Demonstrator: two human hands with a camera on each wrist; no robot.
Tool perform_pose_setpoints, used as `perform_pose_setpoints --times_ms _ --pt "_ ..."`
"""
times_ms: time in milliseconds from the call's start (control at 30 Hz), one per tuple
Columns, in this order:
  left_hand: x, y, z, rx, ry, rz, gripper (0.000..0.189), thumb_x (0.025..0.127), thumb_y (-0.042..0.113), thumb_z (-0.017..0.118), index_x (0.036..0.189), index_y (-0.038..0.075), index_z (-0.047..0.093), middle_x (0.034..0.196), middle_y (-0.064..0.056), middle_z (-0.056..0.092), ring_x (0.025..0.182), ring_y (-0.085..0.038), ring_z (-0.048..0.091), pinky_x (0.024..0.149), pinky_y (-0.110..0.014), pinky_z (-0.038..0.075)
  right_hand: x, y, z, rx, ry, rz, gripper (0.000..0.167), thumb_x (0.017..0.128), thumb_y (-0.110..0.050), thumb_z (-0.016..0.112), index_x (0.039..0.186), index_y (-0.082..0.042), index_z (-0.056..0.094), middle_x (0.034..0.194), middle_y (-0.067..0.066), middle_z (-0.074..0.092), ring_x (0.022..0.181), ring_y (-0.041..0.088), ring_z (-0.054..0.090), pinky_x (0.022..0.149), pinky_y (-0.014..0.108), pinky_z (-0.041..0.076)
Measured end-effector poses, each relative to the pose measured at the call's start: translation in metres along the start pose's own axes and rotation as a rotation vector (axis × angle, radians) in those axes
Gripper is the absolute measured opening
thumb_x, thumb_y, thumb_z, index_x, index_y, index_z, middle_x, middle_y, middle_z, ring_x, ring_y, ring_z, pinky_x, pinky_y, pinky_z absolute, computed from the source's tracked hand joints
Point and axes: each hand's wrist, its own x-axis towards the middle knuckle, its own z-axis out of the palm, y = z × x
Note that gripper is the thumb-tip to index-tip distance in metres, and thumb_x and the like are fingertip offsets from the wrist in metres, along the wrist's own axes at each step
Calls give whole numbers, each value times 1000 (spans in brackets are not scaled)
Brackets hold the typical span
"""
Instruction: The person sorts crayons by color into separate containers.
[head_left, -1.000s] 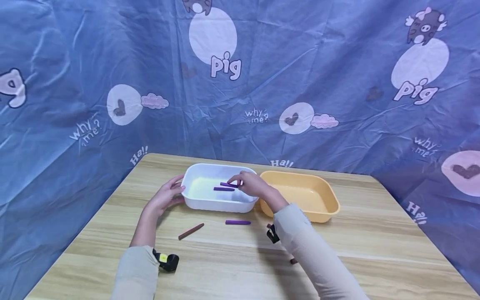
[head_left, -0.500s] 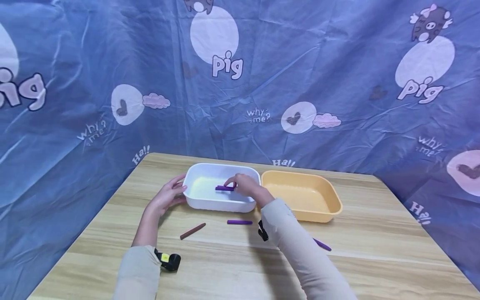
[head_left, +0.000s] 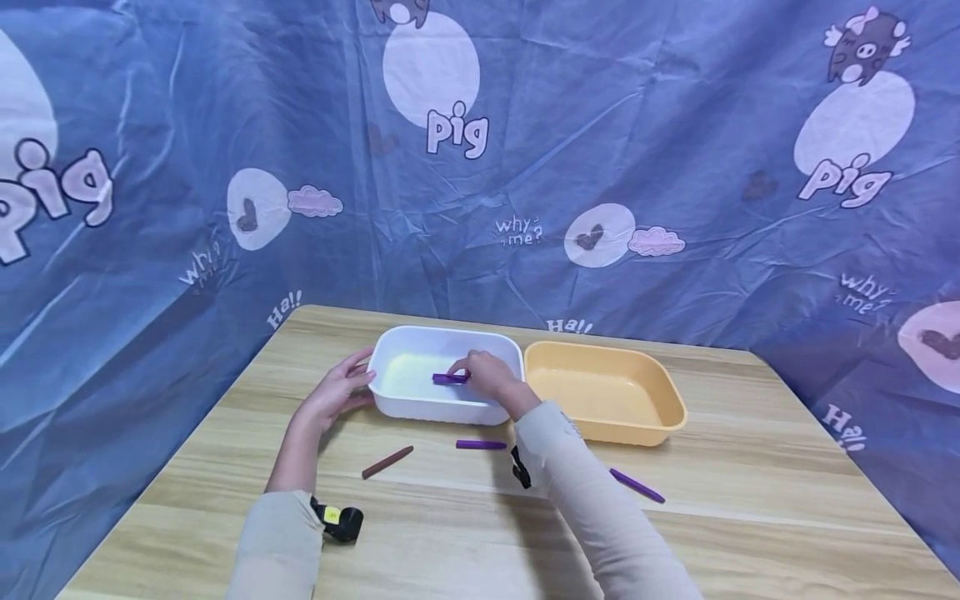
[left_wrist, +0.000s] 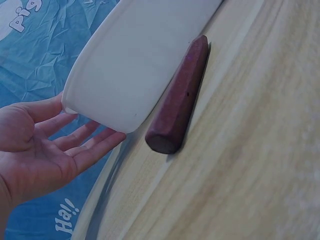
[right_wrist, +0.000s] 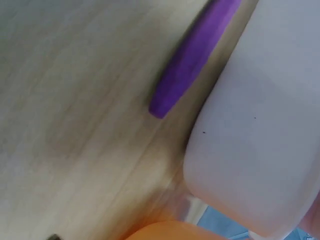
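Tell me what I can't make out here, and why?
Head view: the right grip covers part of the purple crayons in the white tray; their number, and whether it pinches one, are unclear.
Head view: the right sleeve hides part of the orange tray's near side.
Right wrist view: the top edge cuts off a purple crayon on the table.
Same view: blur and the bottom edge obscure a dark thing.

Curtained booth (head_left: 300, 108), pig-print cloth (head_left: 600, 150), wood-grain table (head_left: 765, 467)
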Motion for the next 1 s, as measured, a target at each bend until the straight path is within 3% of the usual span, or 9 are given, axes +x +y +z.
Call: perform_pose_setpoints --times_ms 167,433,1000 --pt "0 1 2 -3 -11 3 58 96 3 40 146 1 11 143 -30 20 124 -45 31 96 -49 40 -4 3 0 14 68 23 40 79 7 62 113 -15 67 90 7 57 85 22 53 67 30 47" --pt "0 1 2 -2 -2 -3 59 95 3 42 146 2 13 143 -30 21 124 -44 32 95 -48 41 -24 3 -16 58 203 -70 41 75 6 68 112 -12 66 91 7 59 85 21 54 74 32 48" --pt "0 1 1 16 5 -7 57 97 5 42 146 2 14 142 -29 22 122 -40 36 96 -47 41 -97 -20 -28 253 337 -104 39 78 2 69 114 -13 66 93 8 58 85 22 56 71 32 49"
